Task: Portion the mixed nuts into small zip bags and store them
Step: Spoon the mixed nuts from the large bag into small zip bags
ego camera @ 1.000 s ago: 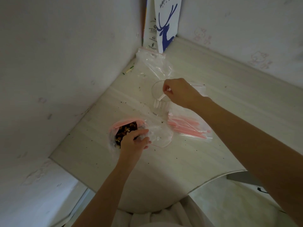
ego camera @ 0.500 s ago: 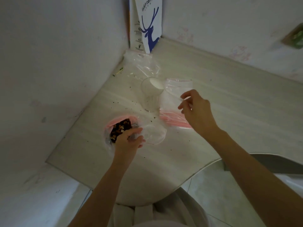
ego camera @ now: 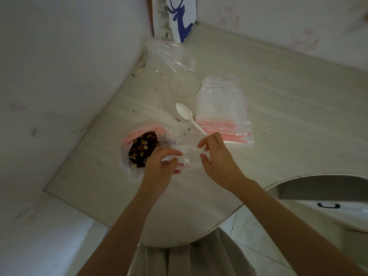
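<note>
A large clear bag of mixed nuts (ego camera: 141, 148) with a pink zip rim lies open on the pale table (ego camera: 278, 120). Just right of it my left hand (ego camera: 162, 163) pinches a small clear zip bag (ego camera: 188, 155). My right hand (ego camera: 218, 154) grips the same small bag at its right edge with curled thumb and fingers. A white plastic spoon (ego camera: 188, 116) lies against a clear cup (ego camera: 184, 90), and its handle ends at my right index finger. I cannot tell whether they touch.
A stack of small pink-zipped bags (ego camera: 223, 114) lies right of the cup. A crumpled clear bag (ego camera: 172, 56) and a white carton with a blue deer (ego camera: 175, 18) sit in the wall corner. Crumbs dot the table. Its curved front edge is close to my body.
My right hand left the cup and came down to the small bag held by my left hand. The spoon now lies against the cup.
</note>
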